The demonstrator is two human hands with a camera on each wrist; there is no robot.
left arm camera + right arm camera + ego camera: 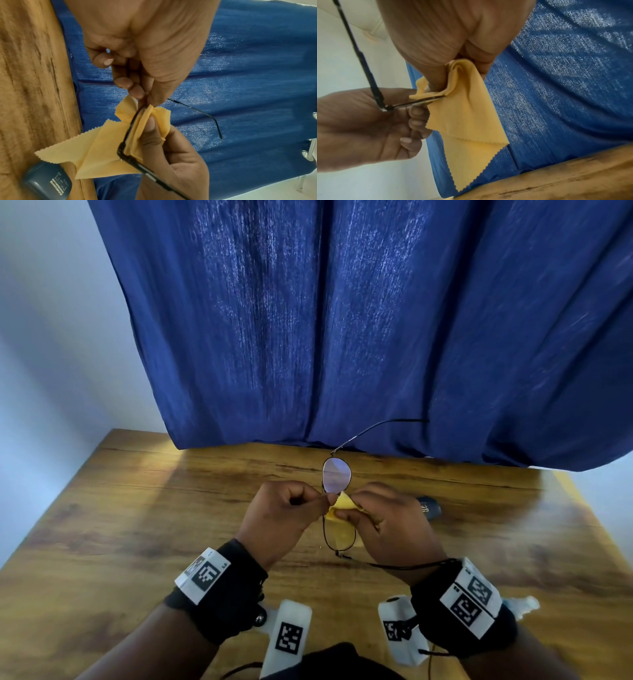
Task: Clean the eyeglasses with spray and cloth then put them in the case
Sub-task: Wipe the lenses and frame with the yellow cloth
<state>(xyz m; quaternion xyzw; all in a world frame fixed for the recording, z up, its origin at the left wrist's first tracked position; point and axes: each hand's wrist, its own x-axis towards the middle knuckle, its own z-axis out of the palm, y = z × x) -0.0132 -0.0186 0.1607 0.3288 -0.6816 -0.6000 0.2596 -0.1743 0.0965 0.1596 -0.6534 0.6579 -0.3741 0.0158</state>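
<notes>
Figure. Lens wiping, seen from the head and both wrists. The eyeglasses were held in the air above the wooden worktop, turned on end so that one lens pointed away from the person and the other toward them, with both temples unfolded. This kept each lens face reachable from both sides and off the worktop.

The left hand served as the holder: its thumb and forefinger pinched the frame near the bridge, while the remaining fingers were curled into the palm, clear of the glass. The right hand served as the wiper: it pinched the yellow cloth folded over the rim of the nearer lens, thumb on one face and fingers behind, so that, as judged, both faces could be rubbed at once. The loose corners of the cloth hung down with their zigzag edges free.

Both wrists were raised and bent inward, knuckles nearly meeting over the middle of the worktop.

A dark blue-grey object with small print, probably the case, lay on the worktop just beyond the right hand; whether it was open cannot be told. A whitish item, perhaps the spray, showed past the right wrist, too hidden to identify. A blue curtain hung behind. Judged from this, the wiping step was in hand and casing remained.
</notes>
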